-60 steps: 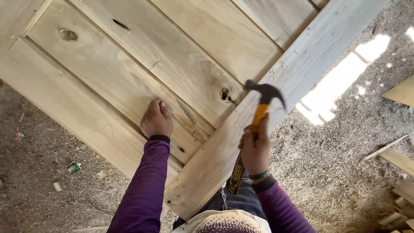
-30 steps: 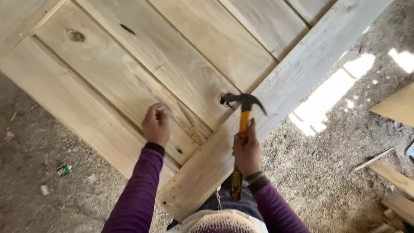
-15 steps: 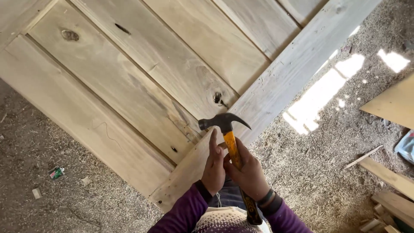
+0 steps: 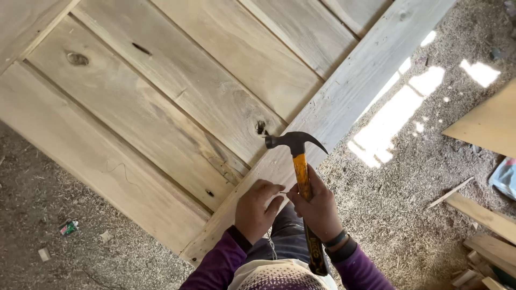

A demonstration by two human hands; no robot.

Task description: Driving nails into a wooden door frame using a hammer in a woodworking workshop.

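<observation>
Now right hand (image 4: 318, 207) grips hammer (image 4: 299, 161); left hand (image 4: 257, 208) pinches nail (image 4: 283, 193) beside it.

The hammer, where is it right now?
In the head view, the hammer is at lower centre, gripped by the right hand, its head over the pale cross board, the left hand close beside.

We see pale, matt, knotty wood in the plank panel (image 4: 177, 102), a dark matt metal head on the hammer (image 4: 296, 144) with its glossy yellow handle, rough sawdust floor (image 4: 403, 204) beside the panel
</observation>
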